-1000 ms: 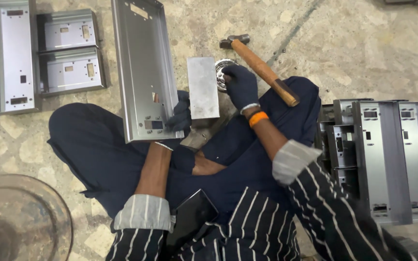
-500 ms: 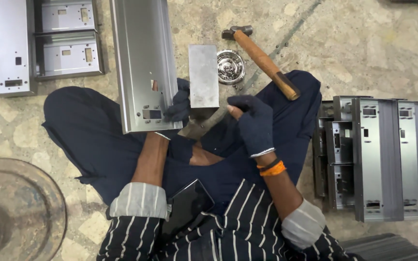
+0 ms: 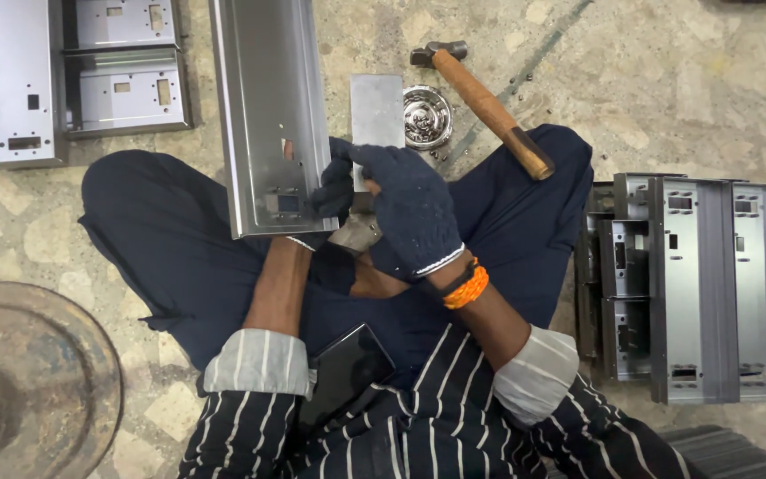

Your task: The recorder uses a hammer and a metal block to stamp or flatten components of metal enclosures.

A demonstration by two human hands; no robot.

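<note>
I sit cross-legged on a stone floor, both hands in dark knit gloves. My left hand (image 3: pixel 334 186) grips the lower right edge of a long grey metal channel panel (image 3: pixel 268 106) that lies across my left knee. My right hand (image 3: pixel 411 211), with an orange band at the wrist, reaches forward with its fingers curled over the near end of a rectangular steel block (image 3: pixel 377 106). Whether it grips the block is hidden. A small grey metal piece (image 3: pixel 356 234) shows under that hand. A wooden-handled hammer (image 3: pixel 488 108) lies free, its handle resting on my right knee.
A small shiny round bowl (image 3: pixel 427 115) sits beside the block. Punched metal panels lie at the top left (image 3: pixel 126 89), and a stack of them lies at the right (image 3: pixel 693 284). A large round metal dish (image 3: pixel 28 381) sits at the lower left. A dark phone (image 3: pixel 343 372) rests on my lap.
My right hand let go of the hammer, which now lies on my knee, drew back to my lap, then moved forward onto the block. My left hand kept hold of the panel.
</note>
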